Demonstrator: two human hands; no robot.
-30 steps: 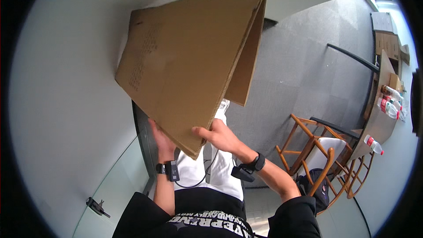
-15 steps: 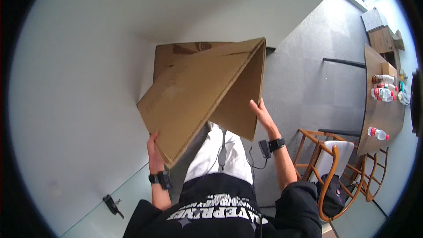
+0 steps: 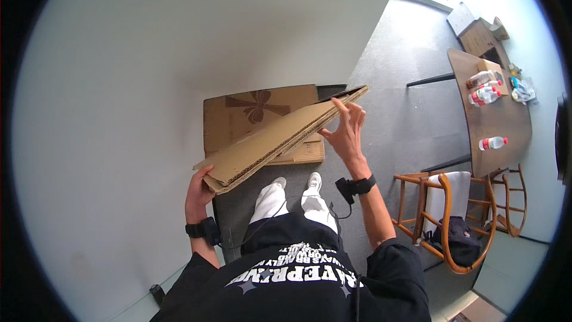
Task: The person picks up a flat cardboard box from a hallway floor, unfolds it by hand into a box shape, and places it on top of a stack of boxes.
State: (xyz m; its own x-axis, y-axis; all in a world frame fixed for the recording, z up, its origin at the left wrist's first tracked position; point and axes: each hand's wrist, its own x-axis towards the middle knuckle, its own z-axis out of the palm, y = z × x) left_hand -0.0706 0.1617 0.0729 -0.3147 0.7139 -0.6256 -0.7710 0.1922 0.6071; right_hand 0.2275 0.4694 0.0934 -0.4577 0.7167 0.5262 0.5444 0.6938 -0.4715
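I hold a folded sheet of brown corrugated cardboard (image 3: 280,140) nearly edge-on in front of me, slanting from lower left up to the right. My left hand (image 3: 198,194) grips its lower left corner. My right hand (image 3: 347,131) is spread with fingers apart against the underside near its upper right end. Behind and below it, another flat cardboard piece (image 3: 250,113) with a bow drawing leans by the white wall. Both wrists wear black bands.
A white wall (image 3: 179,42) fills the left and top. Grey carpet (image 3: 405,107) runs to the right. A wooden chair (image 3: 453,214) with a white cloth and dark bag stands at right. A wooden table (image 3: 494,119) carries several bottles.
The cardboard has dropped from overhead and flattened, now seen almost edge-on at chest height. My right hand slid along it toward its far end; the left stays at the lower corner.
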